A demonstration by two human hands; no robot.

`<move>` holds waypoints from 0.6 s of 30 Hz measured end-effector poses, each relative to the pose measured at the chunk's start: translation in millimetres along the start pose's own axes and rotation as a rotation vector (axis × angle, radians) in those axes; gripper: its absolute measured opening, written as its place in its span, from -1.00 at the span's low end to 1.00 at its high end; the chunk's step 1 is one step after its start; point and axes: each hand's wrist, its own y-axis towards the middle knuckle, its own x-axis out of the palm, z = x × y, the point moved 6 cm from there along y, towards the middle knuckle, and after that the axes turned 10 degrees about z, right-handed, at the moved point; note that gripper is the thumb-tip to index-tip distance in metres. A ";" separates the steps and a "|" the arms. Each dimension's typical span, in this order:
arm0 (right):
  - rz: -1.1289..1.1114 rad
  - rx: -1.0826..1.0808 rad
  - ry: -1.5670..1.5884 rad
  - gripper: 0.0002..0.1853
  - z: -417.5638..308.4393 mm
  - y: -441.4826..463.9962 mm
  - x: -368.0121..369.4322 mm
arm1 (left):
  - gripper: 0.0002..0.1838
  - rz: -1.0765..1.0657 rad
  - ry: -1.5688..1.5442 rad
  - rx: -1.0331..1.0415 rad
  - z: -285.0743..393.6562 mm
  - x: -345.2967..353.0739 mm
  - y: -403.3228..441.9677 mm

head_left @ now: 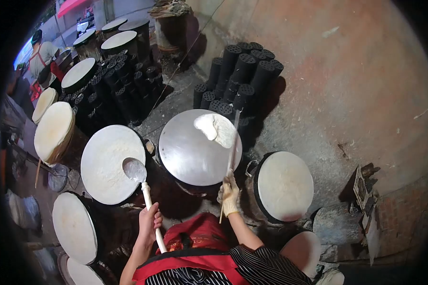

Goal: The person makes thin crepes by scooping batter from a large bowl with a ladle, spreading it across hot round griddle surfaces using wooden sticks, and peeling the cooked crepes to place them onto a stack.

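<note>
Lying toward the far right of the round, shiny metal griddle (185, 156) before me, a patch of wet white batter (207, 126) sits beside the long, thin, flat stick (234, 142) that my right hand (229, 192), in a cream knitted glove, grips with curled fingers. My bare left hand (150, 219) is wrapped around the handle of a white-handled metal ladle (134, 169), its bowl over the round, cream-topped griddle (107, 164) on the left, though I cannot tell whether they touch. Beyond stand stacked black, cylindrical, perforated briquettes (246, 61), and at far left a person in red straps (45, 57).
</note>
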 end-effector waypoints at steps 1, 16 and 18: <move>0.134 0.001 -0.137 -0.61 -5.6 -22.2 -2.1 | -0.73 0.018 0.010 0.009 0.2 -8.8 -1.2; -0.004 0.343 -0.171 -0.69 -16.9 35.1 -3.4 | -0.88 0.092 0.066 0.073 -26.1 -16.3 -10.7; 0.032 0.178 -0.321 -0.75 -49.3 38.3 -4.3 | -0.88 0.127 0.047 0.068 -28.7 -4.9 -14.3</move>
